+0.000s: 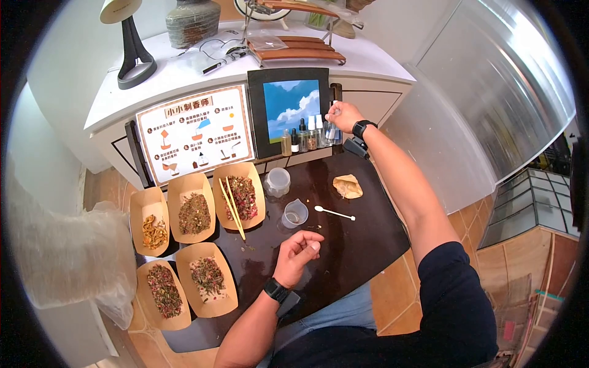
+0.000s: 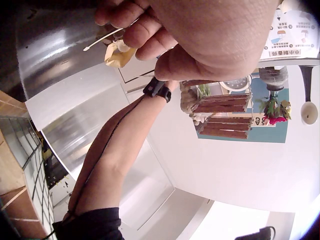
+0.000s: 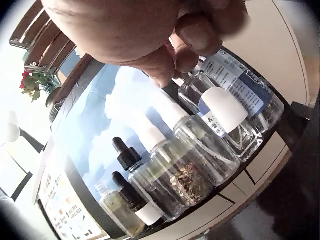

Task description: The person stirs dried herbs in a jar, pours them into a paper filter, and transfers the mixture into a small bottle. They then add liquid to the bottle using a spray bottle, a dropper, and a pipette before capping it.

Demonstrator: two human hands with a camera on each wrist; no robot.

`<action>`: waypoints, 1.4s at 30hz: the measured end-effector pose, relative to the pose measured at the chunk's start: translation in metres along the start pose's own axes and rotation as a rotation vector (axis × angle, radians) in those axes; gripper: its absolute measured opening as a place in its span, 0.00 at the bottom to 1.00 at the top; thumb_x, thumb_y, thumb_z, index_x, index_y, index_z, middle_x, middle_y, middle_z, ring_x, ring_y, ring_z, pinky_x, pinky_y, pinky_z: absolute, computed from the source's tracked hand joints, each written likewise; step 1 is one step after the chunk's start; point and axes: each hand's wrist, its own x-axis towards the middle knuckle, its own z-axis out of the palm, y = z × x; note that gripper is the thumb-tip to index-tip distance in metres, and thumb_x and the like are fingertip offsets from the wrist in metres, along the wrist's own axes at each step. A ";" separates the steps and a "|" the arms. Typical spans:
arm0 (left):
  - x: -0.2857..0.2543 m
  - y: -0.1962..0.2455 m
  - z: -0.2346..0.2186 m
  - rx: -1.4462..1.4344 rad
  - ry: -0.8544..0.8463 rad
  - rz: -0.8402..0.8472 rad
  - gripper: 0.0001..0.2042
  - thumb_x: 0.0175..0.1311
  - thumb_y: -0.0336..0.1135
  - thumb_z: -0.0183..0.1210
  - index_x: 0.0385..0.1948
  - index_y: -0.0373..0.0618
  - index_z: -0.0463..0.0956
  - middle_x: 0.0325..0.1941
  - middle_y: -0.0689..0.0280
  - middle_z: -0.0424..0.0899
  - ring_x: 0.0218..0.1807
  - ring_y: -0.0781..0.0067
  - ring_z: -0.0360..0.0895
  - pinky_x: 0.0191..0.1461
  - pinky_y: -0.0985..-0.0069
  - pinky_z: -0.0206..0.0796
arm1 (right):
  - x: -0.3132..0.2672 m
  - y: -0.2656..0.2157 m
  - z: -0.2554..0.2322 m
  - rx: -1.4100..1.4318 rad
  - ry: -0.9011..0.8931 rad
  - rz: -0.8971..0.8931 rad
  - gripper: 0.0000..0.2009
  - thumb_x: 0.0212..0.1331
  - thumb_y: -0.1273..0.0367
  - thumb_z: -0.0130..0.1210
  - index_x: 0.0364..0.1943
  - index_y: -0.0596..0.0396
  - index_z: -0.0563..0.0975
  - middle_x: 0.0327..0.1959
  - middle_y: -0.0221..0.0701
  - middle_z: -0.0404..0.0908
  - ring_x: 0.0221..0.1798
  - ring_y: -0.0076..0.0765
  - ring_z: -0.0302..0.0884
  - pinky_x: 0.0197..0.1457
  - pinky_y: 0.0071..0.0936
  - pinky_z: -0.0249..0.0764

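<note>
My right hand (image 1: 345,115) is at the right end of a row of small bottles, its fingers pinching the top of a clear bottle (image 3: 245,145) with a white oval label. Beside that one stands a bottle with a blue label (image 3: 245,90). White-capped spray bottles (image 3: 212,155), one holding dried flower bits (image 3: 187,185), and black dropper bottles (image 3: 159,195) fill the rest of the row. Over the dark table, my left hand (image 1: 297,253) hangs loosely curled and holds nothing. In front of it are a clear measuring cup (image 1: 295,214) and a white spoon (image 1: 335,213).
Paper trays of dried plants (image 1: 194,211) line the left side, with yellow chopsticks (image 1: 232,205) across one. A lidded clear tub (image 1: 278,179) and an opened tan packet (image 1: 348,186) lie farther back. An instruction sheet (image 1: 195,132) and a sky picture (image 1: 288,101) lean behind.
</note>
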 end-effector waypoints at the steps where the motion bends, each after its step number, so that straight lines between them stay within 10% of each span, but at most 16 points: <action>1: 0.000 0.000 0.000 0.000 -0.001 0.003 0.13 0.71 0.37 0.61 0.48 0.38 0.81 0.31 0.70 0.80 0.35 0.80 0.76 0.44 0.78 0.67 | 0.000 0.000 0.001 -0.010 0.005 -0.010 0.13 0.60 0.58 0.67 0.37 0.52 0.82 0.40 0.39 0.87 0.45 0.46 0.85 0.52 0.42 0.79; 42: 0.000 -0.004 -0.003 -0.012 -0.037 0.012 0.13 0.71 0.39 0.62 0.49 0.39 0.80 0.34 0.71 0.80 0.37 0.81 0.76 0.46 0.79 0.68 | -0.010 -0.015 -0.006 0.030 -0.009 0.023 0.17 0.60 0.61 0.66 0.52 0.48 0.83 0.51 0.42 0.86 0.53 0.47 0.84 0.60 0.40 0.78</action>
